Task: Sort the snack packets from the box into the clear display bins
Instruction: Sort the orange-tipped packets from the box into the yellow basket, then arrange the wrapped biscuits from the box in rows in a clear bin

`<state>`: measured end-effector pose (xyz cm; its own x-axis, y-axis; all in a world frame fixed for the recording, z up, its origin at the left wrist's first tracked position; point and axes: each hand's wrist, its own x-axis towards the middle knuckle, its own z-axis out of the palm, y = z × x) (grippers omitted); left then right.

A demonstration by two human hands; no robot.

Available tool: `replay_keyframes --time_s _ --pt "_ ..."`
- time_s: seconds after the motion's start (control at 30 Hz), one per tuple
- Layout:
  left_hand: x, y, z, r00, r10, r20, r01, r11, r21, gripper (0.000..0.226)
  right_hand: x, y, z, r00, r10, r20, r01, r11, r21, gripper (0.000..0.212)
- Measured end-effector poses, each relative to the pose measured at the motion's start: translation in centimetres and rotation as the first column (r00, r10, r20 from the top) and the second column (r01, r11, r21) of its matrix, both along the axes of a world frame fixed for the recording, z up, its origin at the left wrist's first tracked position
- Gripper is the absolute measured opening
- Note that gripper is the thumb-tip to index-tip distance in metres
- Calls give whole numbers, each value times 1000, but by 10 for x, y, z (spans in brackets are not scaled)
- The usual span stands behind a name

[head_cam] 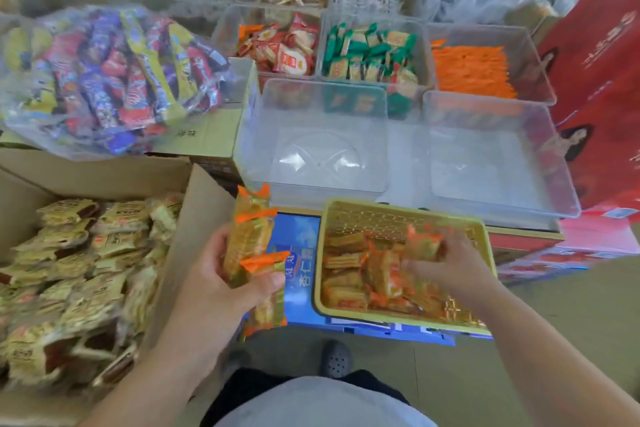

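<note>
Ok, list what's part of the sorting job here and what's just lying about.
In the job: left hand holding orange packets; right hand gripping one in yellow basket; empty clear bin; cardboard box.
Lying about: bag of mixed snacks; red cartons.

Orange-ended snack packets: a stack (250, 239) clasped in the left grip (221, 284), one (424, 245) pinched in the right grip (450, 265) over the yellow basket (398, 209); clear bins (311, 107) beyond.

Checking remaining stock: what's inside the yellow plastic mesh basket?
Loose orange-and-gold foil snack packets lie piled in the yellow plastic mesh basket, leaving mesh floor bare at its near right corner. The right grip holds one packet and covers those beneath; lower layers are hidden.
</note>
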<state>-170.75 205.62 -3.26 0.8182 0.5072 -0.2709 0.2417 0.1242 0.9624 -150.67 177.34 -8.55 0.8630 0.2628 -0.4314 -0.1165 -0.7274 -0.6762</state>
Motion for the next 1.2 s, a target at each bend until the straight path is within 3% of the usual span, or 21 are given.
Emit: replay_keyframes --time_s 0.07,0.1,0.2,0.3,0.47,0.67,0.87,0.97,1.07,1.2 --pt "7 -13 -1 999 -31 -34 32 999 14 70 12 -6 -16 972 223 77 -181 915 -361 104" --pt "11 -19 -1 998 -44 -48 46 998 39 71 15 -6 -24 951 297 83 -227 856 -463 107" --pt "26 -35 -3 992 -89 -89 99 988 117 69 19 -3 -46 890 455 -34 -391 723 -570 103" --pt "46 -50 -8 982 -131 -135 154 971 184 75 14 -3 -62 834 530 -154 -510 634 -582 119" --pt "102 -80 -21 926 -301 -227 370 837 403 85 9 -14 -58 800 595 -78 -526 632 -569 134" --pt "143 -101 -64 802 -419 -425 597 563 571 93 0 -36 -38 867 495 55 -432 801 -415 93" --pt "146 -102 -92 521 -336 -785 845 333 418 111 -15 -31 -31 864 491 109 -400 803 -442 66" --pt "143 -106 -83 445 -311 -840 890 261 375 108 -22 -19 -28 873 462 153 -376 840 -391 59" --pt "126 -107 -57 524 -393 -755 851 203 485 88 -27 -1 -21 865 418 277 -330 890 -314 45" --pt "71 -64 -12 757 -505 -414 619 351 703 50 -44 54 -2 827 333 453 -312 942 -123 30"
